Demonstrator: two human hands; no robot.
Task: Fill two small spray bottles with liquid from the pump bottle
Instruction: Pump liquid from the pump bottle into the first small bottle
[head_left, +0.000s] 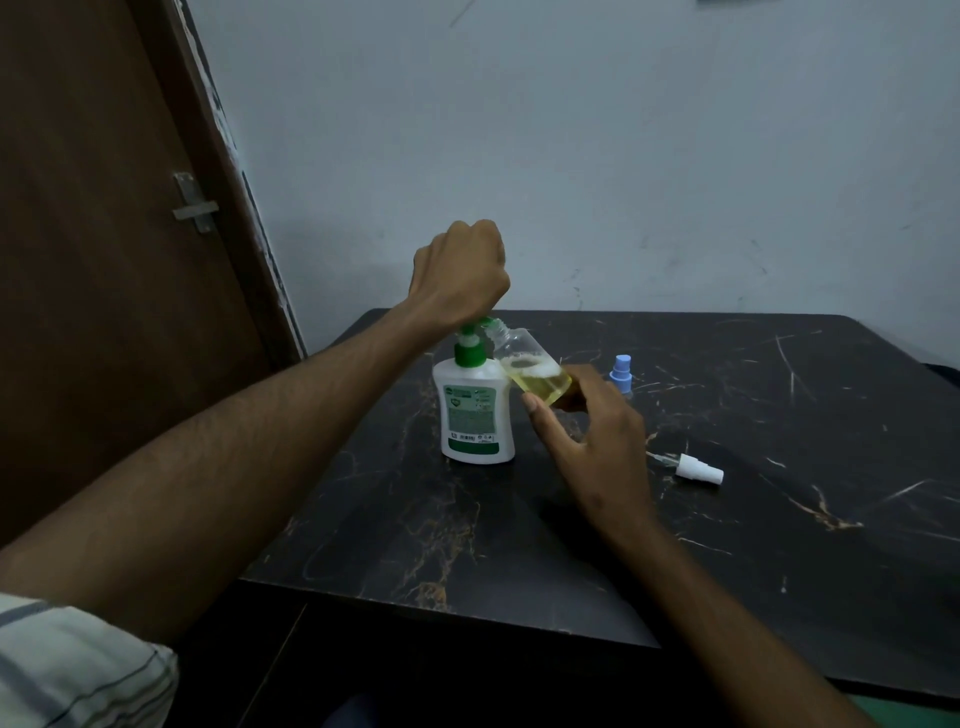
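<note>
A white pump bottle (475, 415) with a green pump stands on the black marble table (753, 519). My left hand (460, 275) is curled into a fist over the pump head and hides most of it. My right hand (592, 441) holds a small clear spray bottle (530, 371), tilted, with its open neck at the pump's nozzle. Yellowish liquid with foam on top fills its lower part. A second small bottle with a blue spray cap (621, 375) stands just behind my right hand. A white spray head with its dip tube (693, 467) lies on the table to the right.
A brown door (104, 260) with a metal latch stands at the left. A pale wall runs behind the table. The table's front edge lies close to my body.
</note>
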